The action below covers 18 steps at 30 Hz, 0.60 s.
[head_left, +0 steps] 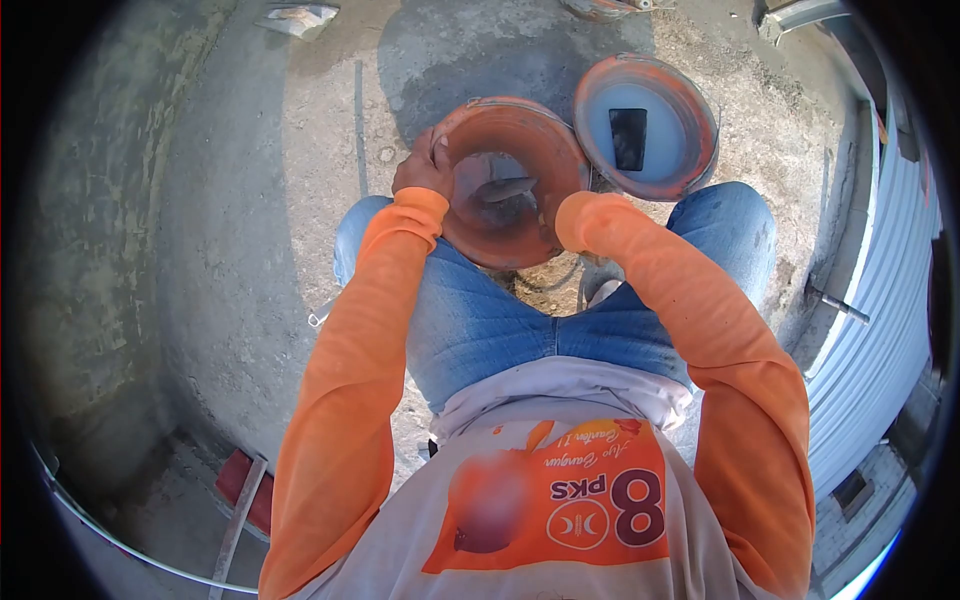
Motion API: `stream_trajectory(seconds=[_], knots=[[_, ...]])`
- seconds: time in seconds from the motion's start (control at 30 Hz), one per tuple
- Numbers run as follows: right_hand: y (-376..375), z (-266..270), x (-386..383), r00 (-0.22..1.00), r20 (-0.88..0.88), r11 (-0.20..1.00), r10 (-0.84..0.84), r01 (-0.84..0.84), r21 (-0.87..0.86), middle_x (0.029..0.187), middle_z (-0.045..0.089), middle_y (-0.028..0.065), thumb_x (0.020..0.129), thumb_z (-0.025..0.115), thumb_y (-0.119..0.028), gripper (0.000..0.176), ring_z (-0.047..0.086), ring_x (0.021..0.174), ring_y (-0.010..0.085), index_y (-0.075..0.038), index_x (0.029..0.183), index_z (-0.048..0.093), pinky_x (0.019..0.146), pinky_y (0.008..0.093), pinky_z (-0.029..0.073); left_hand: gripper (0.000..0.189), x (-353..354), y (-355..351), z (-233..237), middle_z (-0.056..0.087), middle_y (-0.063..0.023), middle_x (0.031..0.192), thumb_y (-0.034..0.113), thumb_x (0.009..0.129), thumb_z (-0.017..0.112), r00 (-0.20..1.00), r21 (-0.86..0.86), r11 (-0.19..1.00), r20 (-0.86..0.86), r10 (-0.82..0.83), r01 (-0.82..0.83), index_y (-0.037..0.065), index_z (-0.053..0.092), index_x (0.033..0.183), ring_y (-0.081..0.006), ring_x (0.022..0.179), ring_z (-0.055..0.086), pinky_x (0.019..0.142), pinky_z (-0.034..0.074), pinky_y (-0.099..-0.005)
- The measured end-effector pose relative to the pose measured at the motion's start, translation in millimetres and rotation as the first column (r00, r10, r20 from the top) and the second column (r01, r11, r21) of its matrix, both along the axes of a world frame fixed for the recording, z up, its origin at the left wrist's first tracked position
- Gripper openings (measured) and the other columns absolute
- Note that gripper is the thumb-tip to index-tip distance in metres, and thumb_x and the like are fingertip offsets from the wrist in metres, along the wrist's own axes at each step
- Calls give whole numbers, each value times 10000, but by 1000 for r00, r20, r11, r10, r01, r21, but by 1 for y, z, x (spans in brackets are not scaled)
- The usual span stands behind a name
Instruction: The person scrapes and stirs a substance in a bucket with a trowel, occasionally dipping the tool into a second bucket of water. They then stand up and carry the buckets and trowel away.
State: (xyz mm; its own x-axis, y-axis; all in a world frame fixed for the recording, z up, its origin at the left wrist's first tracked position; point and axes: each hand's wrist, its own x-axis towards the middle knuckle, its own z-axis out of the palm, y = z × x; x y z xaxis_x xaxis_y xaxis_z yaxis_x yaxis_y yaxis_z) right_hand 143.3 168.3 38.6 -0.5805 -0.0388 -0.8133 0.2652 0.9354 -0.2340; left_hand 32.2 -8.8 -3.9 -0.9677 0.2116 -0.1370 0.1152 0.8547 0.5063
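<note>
My left hand (pixel 425 165) is closed on the left rim of an orange bucket (pixel 478 130) between my knees. The bucket is tipped toward me, so its inside shows. Low in it lies a flat grey piece (pixel 505 189), shaped like a trowel blade, over a dark, wet-looking bottom. My right hand (pixel 549 207) reaches in at the right wall, close to that grey piece. Its fingers are mostly hidden by shadow and the orange sleeve; I cannot tell whether they hold it.
A second orange bucket (pixel 708 165) with cloudy pale liquid stands against the first at the right; a dark rectangular shape (pixel 628 139) shows in it. Corrugated sheeting (pixel 868 300) runs along the right. A mottled wall (pixel 100 200) rises at left. A crumpled bag (pixel 299 18) lies ahead.
</note>
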Motion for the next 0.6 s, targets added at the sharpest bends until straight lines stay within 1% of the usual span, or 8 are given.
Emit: stream_trajectory(seconds=[0.13,0.17,0.23,0.33,0.47,0.53,0.57,0.6], knots=[[8,7,4,955,-20,955,296,-297,-5,1140,597,142,781,547,-148,345,589,1034,278,-76,1113,611,815,399,472,419,2,2,0,629,-225,938,430,888,410,1000,7,1000,-14,-12,12,193,520,1215,-410,890,597,783,473,-457],[7,2,-1,956,-19,956,293,-293,-2,1140,597,142,781,547,-148,345,589,1034,278,-76,1113,611,815,399,472,419,3,3,2,629,-225,938,430,888,410,1000,10,1000,-15,-16,16,193,520,1215,-410,890,597,783,473,-457],[-2,-13,-17,996,-86,999,1,-5,-43,1149,591,149,813,557,-233,342,590,1013,318,-78,1113,605,850,411,466,424,4,3,5,620,-194,1015,438,883,429,1000,7,1000,17,18,-18,191,529,1214,-384,963,580,832,457,-437],[-7,-16,-18,993,-120,998,8,1,69,1129,606,138,775,534,-93,315,600,1015,281,-53,1068,642,806,395,485,419,2,3,6,620,-193,1015,439,884,428,999,-25,999,43,21,-20,195,535,1208,-384,961,581,832,457,-436],[-12,21,7,996,-53,979,78,-67,191,1110,617,128,763,537,-70,317,612,981,285,-63,1058,651,795,377,491,418,5,1,0,622,-192,1014,438,885,429,998,26,999,55,29,-31,196,532,1210,-382,967,581,836,457,-431],[-22,42,0,916,302,918,263,-334,214,1082,627,128,764,557,-119,330,620,951,274,-56,1077,638,770,366,493,425,3,1,0,637,-215,909,431,891,406,1000,20,1000,-10,-9,9,189,516,1223,-406,866,605,772,479,-457],[-20,40,-3,918,296,917,264,-334,217,1082,627,128,764,557,-119,330,620,951,274,-56,1077,638,770,366,493,425,3,1,2,637,-215,909,431,891,406,1000,20,1000,-17,-8,8,189,516,1223,-406,866,605,772,479,-457],[-15,34,-7,865,262,885,429,-460,71,1070,630,130,768,560,-151,331,622,938,271,-50,1074,637,766,364,491,425,4,1,5,635,-217,918,430,893,403,1000,-6,1000,-4,-5,5,188,514,1224,-406,872,604,776,477,-458]])
